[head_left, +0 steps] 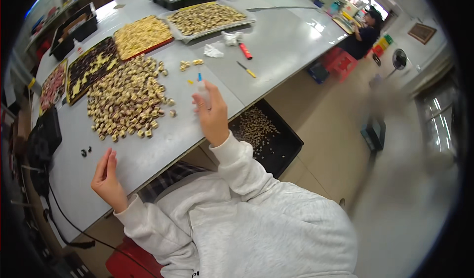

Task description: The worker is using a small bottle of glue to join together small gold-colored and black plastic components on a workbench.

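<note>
Gripping a small white bottle (204, 93) beside a heap of gold-and-brown pieces (128, 98)

Faces a broad grey table (148, 152), dressed in a pale grey sweatshirt (276, 223). Holds the bottle in the right hand (215, 117), with thumb and fingers closed round its body and its blue tip pointing up. Has it just right of the heap, near a small cluster of loose gold pieces (190, 65).

Holds the left hand (106, 180) by the table's front edge, near two little black bits (84, 153), with thumb and fingertips drawn close together; cannot fairly tell, from this angle, whether pinching anything small.

Has trays beyond the heap: a dark tray (72, 102) of brown and yellow pieces, a red-edged tray (148, 52) of yellow ones, a white-lined tray (197, 37) of pieces much like the heap's, and, farther back, a black tray (192, 3) of white pieces. Has crumpled tissue (213, 51), a red tube-shaped item (246, 51) and a slim yellow-and-black tool (246, 70) off to the right. Has a black bin (281, 163) below the table edge, strewn with more small pieces. Shares the room with a person (364, 37) in dark clothing, near a red stool (340, 63).
</note>
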Demonstrator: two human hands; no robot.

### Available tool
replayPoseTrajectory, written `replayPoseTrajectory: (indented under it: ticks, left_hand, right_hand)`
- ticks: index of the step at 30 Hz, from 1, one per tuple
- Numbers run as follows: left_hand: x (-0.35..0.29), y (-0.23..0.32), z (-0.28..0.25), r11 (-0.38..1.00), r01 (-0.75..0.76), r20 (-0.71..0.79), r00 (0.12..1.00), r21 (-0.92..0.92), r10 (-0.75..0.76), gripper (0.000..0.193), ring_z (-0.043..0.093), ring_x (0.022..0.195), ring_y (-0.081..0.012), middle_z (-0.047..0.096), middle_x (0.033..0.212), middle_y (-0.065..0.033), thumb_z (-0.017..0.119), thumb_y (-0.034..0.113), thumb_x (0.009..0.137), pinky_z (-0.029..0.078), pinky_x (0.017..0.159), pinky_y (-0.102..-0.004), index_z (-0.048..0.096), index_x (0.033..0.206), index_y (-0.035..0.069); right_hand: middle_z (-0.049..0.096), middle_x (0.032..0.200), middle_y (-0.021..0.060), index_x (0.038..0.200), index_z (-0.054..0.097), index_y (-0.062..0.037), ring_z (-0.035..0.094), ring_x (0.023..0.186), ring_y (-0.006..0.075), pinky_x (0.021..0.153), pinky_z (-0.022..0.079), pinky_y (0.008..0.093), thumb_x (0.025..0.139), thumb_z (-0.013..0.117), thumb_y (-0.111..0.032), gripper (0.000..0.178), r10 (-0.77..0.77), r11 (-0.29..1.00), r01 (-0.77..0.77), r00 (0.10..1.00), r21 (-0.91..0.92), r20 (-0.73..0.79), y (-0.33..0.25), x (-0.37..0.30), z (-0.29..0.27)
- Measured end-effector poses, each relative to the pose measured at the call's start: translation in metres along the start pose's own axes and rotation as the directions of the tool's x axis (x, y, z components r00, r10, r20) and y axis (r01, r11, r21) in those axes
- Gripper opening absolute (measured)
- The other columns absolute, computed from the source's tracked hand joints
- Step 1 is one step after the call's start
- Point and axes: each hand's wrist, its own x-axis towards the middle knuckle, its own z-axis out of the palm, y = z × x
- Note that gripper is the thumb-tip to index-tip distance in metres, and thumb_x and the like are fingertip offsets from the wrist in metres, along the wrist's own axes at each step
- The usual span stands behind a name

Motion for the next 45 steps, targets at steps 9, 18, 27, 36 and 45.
replayPoseTrajectory:
  ticks: [9, 18, 27, 36, 45]
  left_hand:
    - [-0.016, 0.019, 0.018, 0.983, 0.055, 0.18, 0.983, -0.177, -0.022, 0.024, 0.065, 0.093, -0.016, 0.068, 0.103, -0.0115, 0.065, 0.006, 0.087, 0.051, 0.083, -0.0256, 0.066, 0.111, -0.001]
    - [-0.017, 0.004, 0.003, 0.976, 0.06, 0.374, 0.927, -0.207, 0.022, 0.02, 0.065, 0.096, -0.0208, 0.067, 0.106, -0.0147, 0.068, -0.003, 0.082, 0.052, 0.085, -0.0283, 0.069, 0.101, -0.002]
    - [-0.018, 0.004, 0.008, 0.972, -0.141, 0.342, 0.918, -0.188, 0.2, 0.026, 0.062, 0.089, -0.0183, 0.065, 0.096, -0.0116, 0.067, -0.015, 0.072, 0.051, 0.078, -0.0268, 0.069, 0.095, -0.003]
    - [-0.024, 0.022, 0.019, 0.987, -0.037, 0.321, 0.943, -0.158, 0.087, 0.052, 0.057, 0.082, -0.0137, 0.064, 0.087, -0.0087, 0.072, -0.017, 0.061, 0.047, 0.076, -0.0261, 0.065, 0.109, 0.0]
    - [-0.019, 0.01, 0.013, 0.996, -0.069, 0.376, 0.923, -0.051, 0.084, 0.06, 0.058, 0.082, -0.0134, 0.064, 0.088, -0.0072, 0.07, -0.017, 0.065, 0.048, 0.077, -0.0266, 0.059, 0.122, 0.001]
  right_hand:
    - [0.061, 0.105, 0.011, 0.126, 0.046, -0.0028, 0.059, 0.09, 0.0136, 0.075, 0.047, 0.0249, 0.097, 0.05, -0.014, 0.031, 0.152, 0.949, -0.205, 0.963, 0.24, 0.222, -0.011, 0.008, -0.024]
    - [0.061, 0.11, 0.0129, 0.117, 0.05, -0.0025, 0.059, 0.094, 0.0159, 0.08, 0.048, 0.0273, 0.094, 0.058, -0.017, 0.028, 0.104, 0.757, -0.346, 0.901, 0.555, 0.421, -0.024, 0.0, -0.003]
    - [0.059, 0.114, 0.0132, 0.111, 0.053, -0.0042, 0.059, 0.1, 0.0178, 0.089, 0.047, 0.0316, 0.09, 0.064, -0.017, 0.027, 0.003, 0.606, -0.423, 0.849, 0.674, 0.529, -0.039, -0.009, 0.017]
    - [0.063, 0.101, 0.0131, 0.108, 0.051, -0.006, 0.059, 0.081, 0.0131, 0.068, 0.047, 0.0241, 0.094, 0.054, -0.038, 0.035, 0.188, 0.379, -0.588, 0.805, 0.714, 0.562, -0.038, -0.022, 0.028]
    - [0.064, 0.097, 0.0155, 0.103, 0.046, -0.0067, 0.051, 0.057, 0.0096, 0.049, 0.041, 0.0204, 0.097, 0.046, -0.043, 0.037, 0.285, 0.483, -0.565, 0.824, 0.669, 0.49, -0.042, -0.022, 0.031]
